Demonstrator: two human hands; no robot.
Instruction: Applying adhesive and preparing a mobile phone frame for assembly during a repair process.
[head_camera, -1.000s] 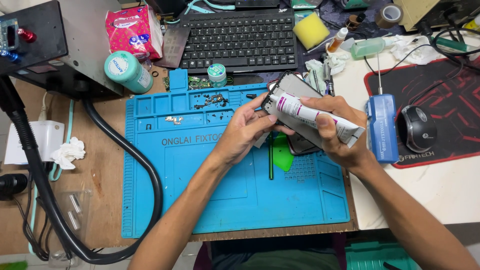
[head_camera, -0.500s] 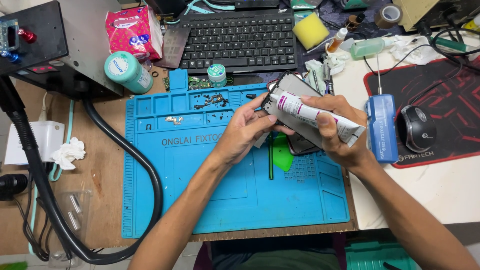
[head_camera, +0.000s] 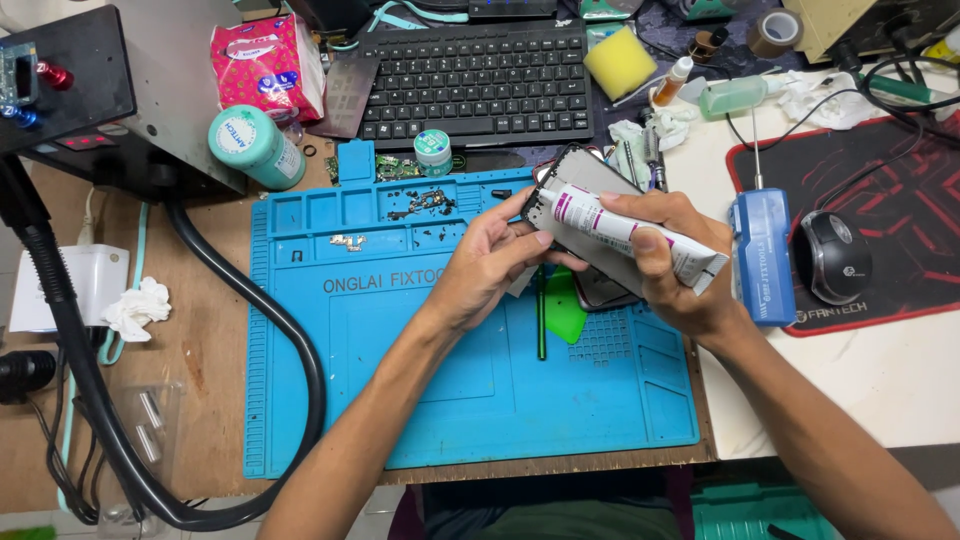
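My right hand grips a white glue tube with a magenta band, its nozzle pointing up-left at the top edge of a dark phone frame. My left hand holds that phone frame from the left side, fingers curled under its edge. Both hands hover above the blue silicone repair mat. A green plastic pry card and a thin dark tool lie on the mat just under the hands. The lower part of the phone is hidden by my right hand.
A black keyboard, yellow sponge, teal can and pink tissue pack sit at the back. A blue box-shaped tool, mouse and red-black pad lie right. A black hose loops on the left.
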